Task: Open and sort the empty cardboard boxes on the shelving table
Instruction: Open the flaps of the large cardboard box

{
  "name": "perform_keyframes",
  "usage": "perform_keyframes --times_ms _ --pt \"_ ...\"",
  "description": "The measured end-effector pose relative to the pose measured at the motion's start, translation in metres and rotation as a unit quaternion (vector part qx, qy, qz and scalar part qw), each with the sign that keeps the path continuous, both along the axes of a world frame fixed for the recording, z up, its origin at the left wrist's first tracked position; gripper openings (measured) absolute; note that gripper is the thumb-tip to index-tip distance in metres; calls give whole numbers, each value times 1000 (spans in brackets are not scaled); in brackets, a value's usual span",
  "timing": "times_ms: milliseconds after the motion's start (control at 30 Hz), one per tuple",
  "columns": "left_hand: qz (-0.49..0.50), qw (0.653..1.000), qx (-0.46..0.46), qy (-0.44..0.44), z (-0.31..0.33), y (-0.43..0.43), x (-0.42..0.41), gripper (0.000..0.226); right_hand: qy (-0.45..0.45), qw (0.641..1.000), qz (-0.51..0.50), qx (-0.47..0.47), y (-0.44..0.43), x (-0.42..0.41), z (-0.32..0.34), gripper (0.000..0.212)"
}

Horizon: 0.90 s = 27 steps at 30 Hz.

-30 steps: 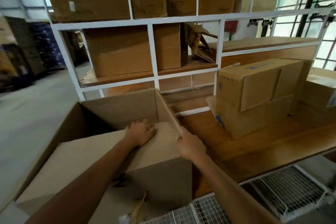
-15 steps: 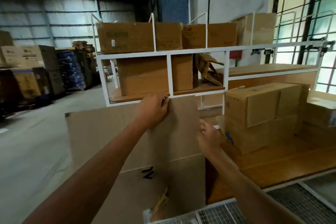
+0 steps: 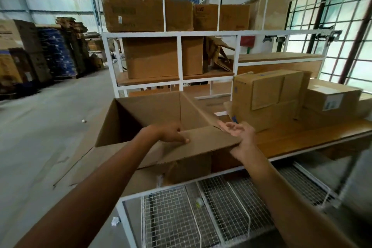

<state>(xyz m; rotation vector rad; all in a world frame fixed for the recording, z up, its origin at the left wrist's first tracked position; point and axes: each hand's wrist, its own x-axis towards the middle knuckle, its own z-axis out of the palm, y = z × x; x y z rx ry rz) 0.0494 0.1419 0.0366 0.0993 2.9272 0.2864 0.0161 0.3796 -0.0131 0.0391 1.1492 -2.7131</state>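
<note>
— On the wooden tabletop's [image 3: 302, 139] left end, what's there?
— A large open brown cardboard box [image 3: 149, 112], overhanging the edge.
— And the hands?
— Left hand [image 3: 173, 134] pinches the near flap [image 3: 201, 143], thumb on top. Right hand [image 3: 239, 134] presses that flap's right corner, fingers loosely spread.

Two bare forearms, no sleeves, left hand [image 3: 171, 133], right hand [image 3: 238, 133], no gloves/rings
</note>
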Motion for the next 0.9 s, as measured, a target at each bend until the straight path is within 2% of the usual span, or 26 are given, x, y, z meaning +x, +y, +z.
perform_keyframes --times_ms 67,133,200,267,367,467,533,633,700,733,767,833,900 --pt "19 999 -9 27 -28 -10 -6 71 8 988 29 154 8 -2 -12 31" --pt "50 996 23 74 -51 -18 -8 66 55 944 43 323 12 -3 -17 23" --pt "71 988 25 134 -69 -22 -12 69 136 869 46 473 11 0 -16 19" --pt "76 983 14 167 -80 -21 -14 74 229 777 49 584 6 -1 -17 21" --pt "82 974 -34 210 -97 -19 -19 78 282 686 79 666 -7 -6 -32 33" --pt "102 959 -90 250 -117 -21 -27 77 303 577 120 749 -21 -16 -57 49" --pt "105 957 -104 249 -119 -23 -36 73 319 523 77 786 -27 -25 -69 60" --pt "94 966 -94 221 -108 -30 -53 62 389 461 -41 796 -35 -45 -72 64" --pt "94 973 -88 194 -101 -35 -59 60 430 411 -53 802 -39 -63 -65 70" --pt "104 973 -81 190 -99 -36 -61 62 436 399 -40 806 -39 -74 -63 72" --pt "120 972 -66 190 -98 -36 -64 66 432 404 -19 806 -39 -83 -62 74" --pt "164 969 -36 183 -97 -32 -72 77 423 442 20 791 -37 -98 -67 75" --pt "196 962 -61 179 -97 -24 -78 83 435 480 4 761 -35 -105 -81 72"
